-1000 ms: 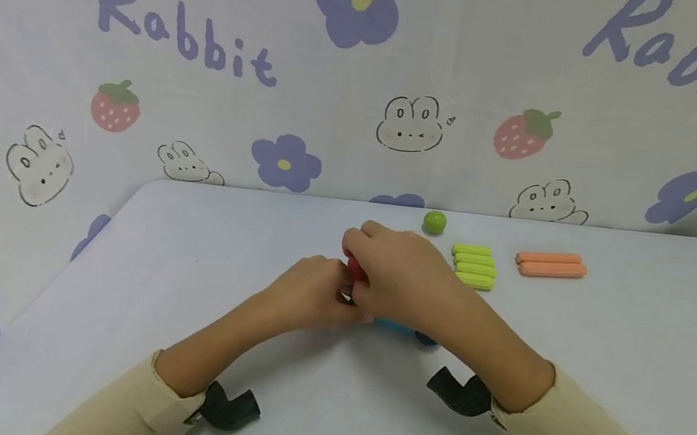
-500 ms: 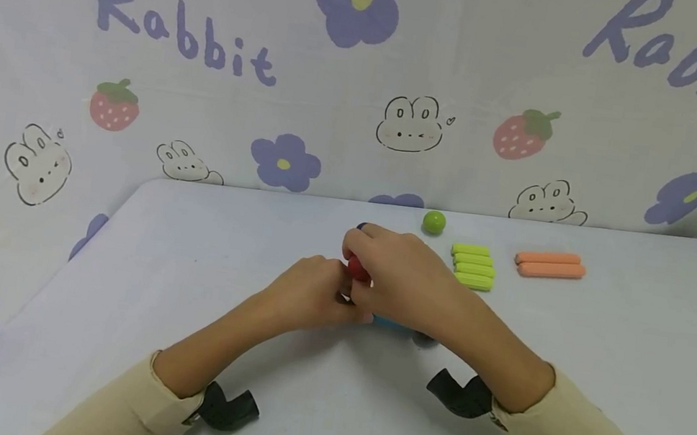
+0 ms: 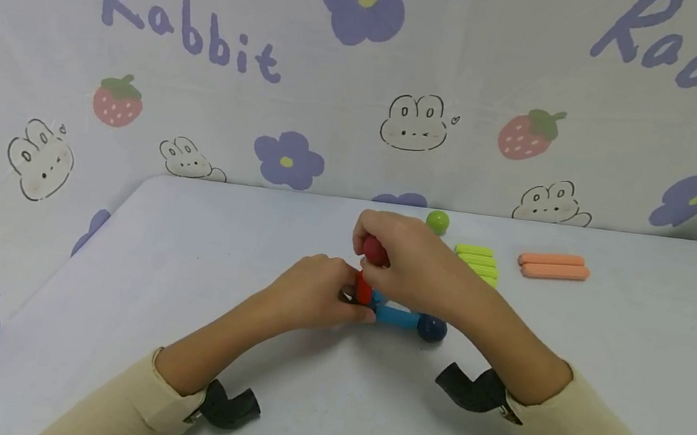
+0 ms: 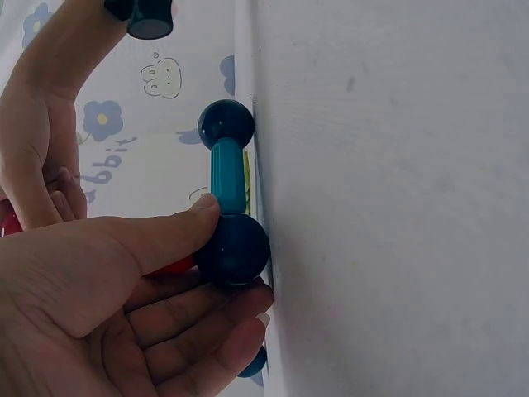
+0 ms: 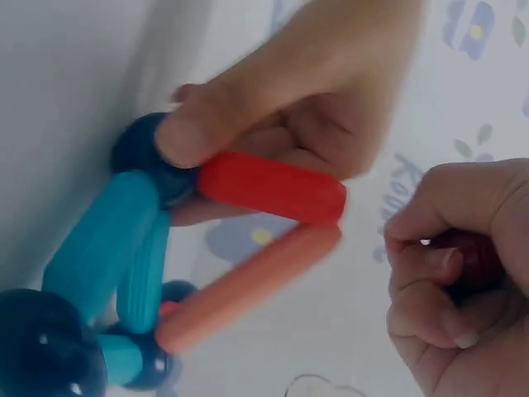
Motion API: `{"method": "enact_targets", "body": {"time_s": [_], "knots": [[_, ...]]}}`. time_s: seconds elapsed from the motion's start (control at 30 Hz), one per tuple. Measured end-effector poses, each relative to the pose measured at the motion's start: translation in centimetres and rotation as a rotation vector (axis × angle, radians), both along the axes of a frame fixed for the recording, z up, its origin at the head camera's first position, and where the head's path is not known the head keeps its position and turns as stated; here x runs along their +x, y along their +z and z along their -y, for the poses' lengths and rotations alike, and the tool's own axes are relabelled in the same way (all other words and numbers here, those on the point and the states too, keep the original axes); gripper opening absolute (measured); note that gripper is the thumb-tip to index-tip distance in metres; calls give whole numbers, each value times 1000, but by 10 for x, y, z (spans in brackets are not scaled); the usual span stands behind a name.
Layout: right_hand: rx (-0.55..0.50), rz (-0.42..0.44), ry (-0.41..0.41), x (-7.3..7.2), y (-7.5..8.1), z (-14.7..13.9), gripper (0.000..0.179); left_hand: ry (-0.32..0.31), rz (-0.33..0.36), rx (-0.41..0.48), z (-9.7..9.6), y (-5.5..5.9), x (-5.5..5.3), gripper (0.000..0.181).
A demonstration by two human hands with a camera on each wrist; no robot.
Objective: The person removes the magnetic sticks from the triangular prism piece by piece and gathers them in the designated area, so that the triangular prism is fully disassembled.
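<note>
A small frame of magnetic-looking rods and balls stands on the table. My left hand (image 3: 313, 289) pinches its near-left dark blue ball (image 4: 235, 248) between thumb and fingers. From that ball a blue rod (image 3: 398, 317) runs right to another dark blue ball (image 3: 432, 329). A red rod (image 5: 273, 188) also leaves the held ball, its free end meeting an orange-red rod (image 5: 248, 285) in the right wrist view. Higher up, my right hand (image 3: 411, 265) grips a red ball (image 3: 375, 250) in curled fingers, apart from the red rod's end in the right wrist view.
Behind the right hand sits a green ball (image 3: 437, 222) near the table's back edge. Several yellow-green rods (image 3: 476, 256) lie side by side, with two orange rods (image 3: 554, 266) farther right. A printed cloth (image 3: 337, 100) hangs behind the white table (image 3: 138, 279).
The right hand has risen away with the red ball, uncovering the red rod, the blue rod and the right dark blue ball. The left hand keeps its hold in nearly the same place.
</note>
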State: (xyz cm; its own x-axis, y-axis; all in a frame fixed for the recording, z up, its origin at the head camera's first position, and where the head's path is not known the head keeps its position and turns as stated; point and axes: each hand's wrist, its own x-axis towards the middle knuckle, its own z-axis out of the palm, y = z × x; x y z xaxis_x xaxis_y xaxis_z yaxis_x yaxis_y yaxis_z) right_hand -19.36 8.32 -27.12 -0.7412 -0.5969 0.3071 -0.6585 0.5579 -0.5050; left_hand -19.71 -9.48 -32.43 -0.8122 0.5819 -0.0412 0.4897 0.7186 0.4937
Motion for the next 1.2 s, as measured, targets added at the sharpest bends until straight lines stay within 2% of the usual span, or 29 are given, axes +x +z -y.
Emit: {"method": "enact_targets", "body": {"time_s": [0.13,0.27,0.4,0.5,0.57,0.7,0.77,0.87,1.07,1.2], "knots": [[-20,126,-23,-7,7,-12,22,9,0,-16,0,-1,1,21],[-38,281,-64,-23,13,-35,33,28,35,-27,-2,-2,2,24],[-6,415,-124,-50,17,-62,50,58,54,-46,-3,-3,3,26],[42,472,-221,-73,16,-78,53,74,59,-57,-3,-3,4,28],[27,478,-295,-87,10,-86,50,75,55,-55,-3,-3,4,28],[-115,458,-446,-105,-6,-97,45,70,42,-56,-4,-2,4,29],[-185,448,-492,-110,-14,-100,45,70,36,-59,-4,0,4,29],[-213,448,-529,-114,-24,-104,45,66,31,-65,-5,0,3,29],[-130,530,-509,-119,-38,-112,44,66,24,-79,-6,1,1,32],[-12,523,-516,-124,-46,-115,46,80,29,-82,-4,1,1,33]]}}
